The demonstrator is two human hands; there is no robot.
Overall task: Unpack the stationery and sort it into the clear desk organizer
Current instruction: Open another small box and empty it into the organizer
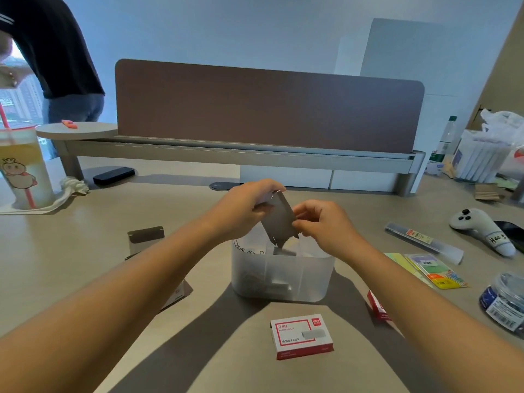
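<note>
A clear desk organizer (309, 279) stands in the middle of the desk, with paper clips and staple strips showing inside its compartments. Above it both hands hold a tilted grey cardboard staple tray (279, 221). My left hand (246, 205) grips its upper end, and my right hand (317, 222) pinches its lower right side. A strip of staples (284, 251) hangs just below the tray, over the organizer. A closed red and white staple box (300, 336) lies in front of the organizer. Another red box (378, 306) peeks out beside my right forearm.
An empty grey cardboard tray (146, 236) lies at left. At right lie sticky-note packs (433, 273), a clear ruler sleeve (422, 241), a jar of clips (504, 302) and a white controller (482, 229). A drink cup (22, 168) stands far left; a person stands behind it.
</note>
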